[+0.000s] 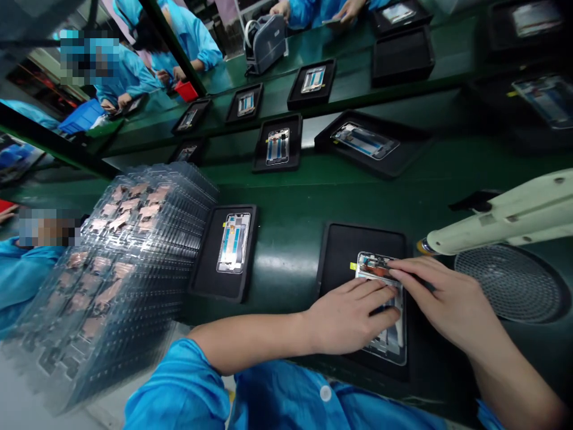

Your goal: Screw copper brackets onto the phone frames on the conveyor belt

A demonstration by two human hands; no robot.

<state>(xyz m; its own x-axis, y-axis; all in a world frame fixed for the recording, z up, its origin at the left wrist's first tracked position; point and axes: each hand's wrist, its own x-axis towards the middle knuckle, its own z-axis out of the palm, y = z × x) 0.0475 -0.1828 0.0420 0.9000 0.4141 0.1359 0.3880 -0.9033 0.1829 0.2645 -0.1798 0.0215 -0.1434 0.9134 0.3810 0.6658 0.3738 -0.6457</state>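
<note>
A phone frame (396,352) with exposed inner parts lies in a black foam tray (342,245) in front of me. A yellow tab (353,266) sticks out at its upper left, and a copper-coloured board (376,270) shows near its top end. My left hand (349,319) rests across the middle of the phone frame, fingers stretched out and holding nothing I can see. At the upper right corner, my right hand (441,292) has thumb and forefinger pinched together. What lies between those fingertips is too small to make out. Part of the frame is hidden under both hands.
Left of me stands a tall stack of clear plastic trays (134,239) with copper-coloured parts. Another phone frame (234,243) sits in a tray beside it. A pale tool arm (505,215) and a round mesh grille (510,283) are at right. Co-workers (183,36) sit across the green bench.
</note>
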